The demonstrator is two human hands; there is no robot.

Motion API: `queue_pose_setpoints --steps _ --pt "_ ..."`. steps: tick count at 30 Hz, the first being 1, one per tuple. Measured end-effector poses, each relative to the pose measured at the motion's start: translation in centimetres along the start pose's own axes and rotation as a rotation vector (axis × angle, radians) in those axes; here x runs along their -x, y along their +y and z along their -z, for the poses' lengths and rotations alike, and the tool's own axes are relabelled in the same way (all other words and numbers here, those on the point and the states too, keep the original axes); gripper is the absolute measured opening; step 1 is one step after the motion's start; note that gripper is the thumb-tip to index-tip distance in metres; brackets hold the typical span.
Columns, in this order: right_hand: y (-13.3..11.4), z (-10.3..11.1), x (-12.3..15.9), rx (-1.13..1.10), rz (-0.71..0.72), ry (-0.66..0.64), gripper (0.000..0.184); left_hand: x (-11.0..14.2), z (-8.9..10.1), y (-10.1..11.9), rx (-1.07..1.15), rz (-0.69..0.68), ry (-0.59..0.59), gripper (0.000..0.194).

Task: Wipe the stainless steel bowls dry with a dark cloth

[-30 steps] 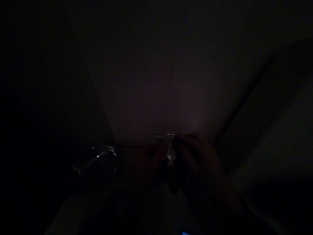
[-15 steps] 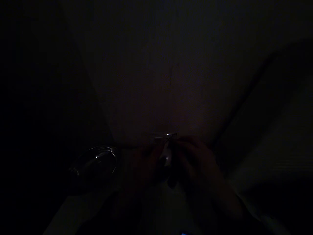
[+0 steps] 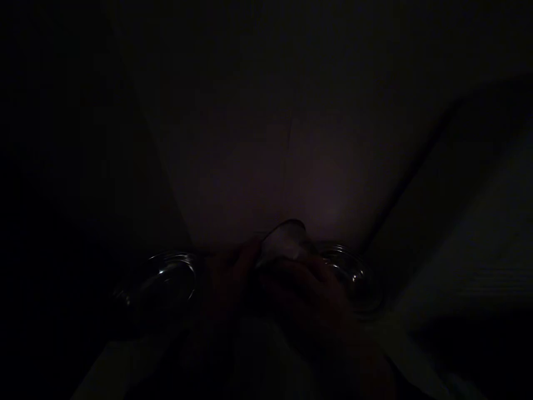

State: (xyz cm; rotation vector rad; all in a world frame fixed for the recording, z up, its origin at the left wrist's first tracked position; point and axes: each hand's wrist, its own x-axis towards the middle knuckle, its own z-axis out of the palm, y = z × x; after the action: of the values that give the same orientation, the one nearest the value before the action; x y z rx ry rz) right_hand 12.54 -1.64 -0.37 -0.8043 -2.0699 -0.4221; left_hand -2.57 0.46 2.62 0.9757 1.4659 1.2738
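Observation:
The picture is very dark. At the lower middle, a pale, rounded thing with a dark curved rim is held up between my hands; its kind does not show. My right hand is closed round its right and near side, with the fingers bent across it. On the other side, my left hand has its fingertips against the left edge, and most of that hand is lost in shadow.
A shiny, clear-looking round dish lies left of my hands. A second shiny round dish lies to the right, partly behind my right hand. Beyond stands a dim pale surface with a thin vertical line.
My right hand has moved left and round the pale thing, which now shows larger and higher. The right dish has come into sight. The thin shiny-edged thing between my hands no longer shows.

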Motion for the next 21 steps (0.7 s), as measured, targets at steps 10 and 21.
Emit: queue_pose_setpoints --steps 10,21 --pt "1.5 0.3 0.3 -0.083 -0.252 0.103 0.031 0.6 -0.7 0.3 0.070 0.002 0.033 0.032" --pt "1.7 -0.1 0.3 -0.064 -0.217 0.034 0.030 0.2 -0.8 -0.5 0.042 0.076 -0.007 0.037"
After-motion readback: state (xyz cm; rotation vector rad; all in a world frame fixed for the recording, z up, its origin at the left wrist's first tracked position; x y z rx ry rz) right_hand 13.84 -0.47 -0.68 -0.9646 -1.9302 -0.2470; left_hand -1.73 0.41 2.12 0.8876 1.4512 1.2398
